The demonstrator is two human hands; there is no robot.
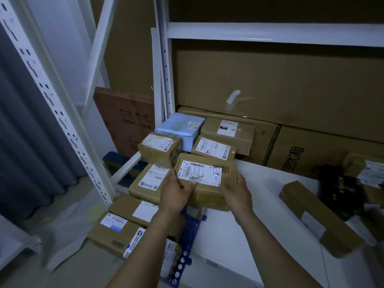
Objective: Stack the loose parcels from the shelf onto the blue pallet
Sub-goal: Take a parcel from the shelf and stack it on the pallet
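Parcel point(207, 191) gripped in both hands above the stacked blue pallet point(188, 242).
Left hand point(176, 194) clasps the near left corner, thumb lying on the white label point(200, 173); right hand point(236, 192) curls round the near right corner. The box is brown, label up, at the left edge of the white shelf point(270, 183); whether it rests on the parcels beneath cannot be told. Brown parcels point(149, 181) cover the pallet in rows, with a light blue parcel point(178, 126) at the far end. On the shelf lie a long parcel point(318, 217) and a black box point(340, 194), well to the right. Big cartons point(270, 84) fill the rack behind. A grey curtain point(25, 121) hangs at far left.
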